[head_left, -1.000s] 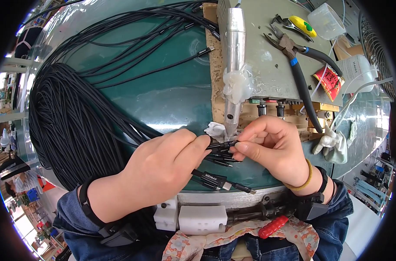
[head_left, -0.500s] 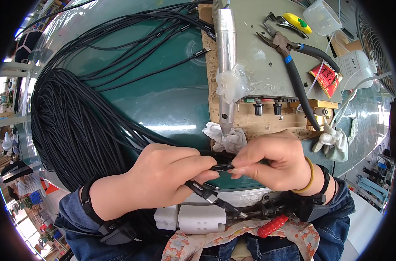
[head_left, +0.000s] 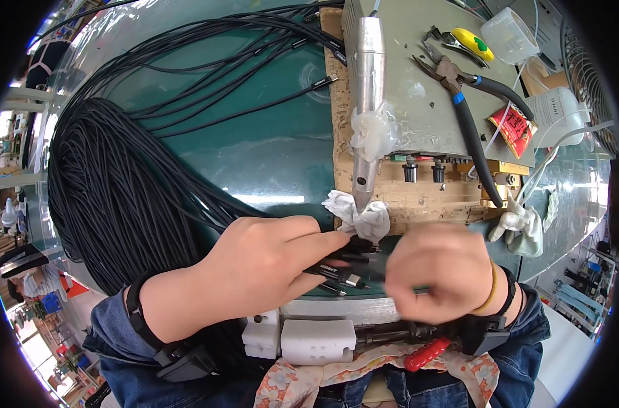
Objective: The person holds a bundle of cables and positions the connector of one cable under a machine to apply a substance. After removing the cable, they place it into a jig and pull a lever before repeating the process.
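Note:
Several black USB cables (head_left: pixel 335 272) have their connector ends gathered under my left hand (head_left: pixel 255 265), which is closed around them near the bench's front edge. One flat metal plug pokes out past the fingers, with a smaller tip below it. To the right of these ends is my right hand (head_left: pixel 442 272), fingers curled and smeared by motion. Whether it holds anything is unclear; a dark blur lies beside its fingertips. From my left hand the cables run back to a large coiled black cable bundle (head_left: pixel 119 197) at the left.
A metal hot-air tool (head_left: pixel 369 102) points down at white crumpled tissue (head_left: pixel 370 221). Black-handled pliers (head_left: pixel 469 126), a yellow-handled cutter (head_left: pixel 472 44) and a red packet (head_left: pixel 513 129) lie on a grey box. White blocks (head_left: pixel 317 341) sit at the front edge.
My right hand has drawn away from the connector it was pinching beside my left hand and moved rightward and down. The plugs under my left hand have turned from slanting downward to pointing more rightward.

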Demonstrator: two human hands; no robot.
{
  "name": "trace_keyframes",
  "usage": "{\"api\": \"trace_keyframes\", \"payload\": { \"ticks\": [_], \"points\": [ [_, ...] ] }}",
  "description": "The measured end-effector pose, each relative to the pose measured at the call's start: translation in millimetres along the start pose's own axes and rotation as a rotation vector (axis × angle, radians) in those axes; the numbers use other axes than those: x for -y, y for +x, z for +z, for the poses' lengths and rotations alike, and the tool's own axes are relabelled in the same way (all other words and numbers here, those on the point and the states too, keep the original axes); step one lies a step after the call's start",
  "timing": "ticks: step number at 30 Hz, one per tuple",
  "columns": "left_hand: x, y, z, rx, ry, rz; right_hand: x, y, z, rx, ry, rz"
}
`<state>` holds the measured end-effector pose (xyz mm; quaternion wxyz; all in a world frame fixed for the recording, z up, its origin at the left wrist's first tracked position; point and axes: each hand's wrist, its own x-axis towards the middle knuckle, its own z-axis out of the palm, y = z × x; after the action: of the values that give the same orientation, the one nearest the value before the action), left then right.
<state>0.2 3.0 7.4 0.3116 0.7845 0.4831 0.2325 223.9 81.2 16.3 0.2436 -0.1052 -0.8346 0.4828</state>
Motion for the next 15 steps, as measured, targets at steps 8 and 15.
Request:
{"api": "trace_keyframes", "payload": {
  "ticks": [8, 15],
  "points": [
    [-5, -2, -2, 0.040, 0.052, -0.062, -15, -1, 16, -0.200, 0.525, 0.749],
    [-8, -5, -5, -0.013, 0.067, -0.109, -28, 1, 27, -0.351, 0.776, 0.689]
  ]
}}
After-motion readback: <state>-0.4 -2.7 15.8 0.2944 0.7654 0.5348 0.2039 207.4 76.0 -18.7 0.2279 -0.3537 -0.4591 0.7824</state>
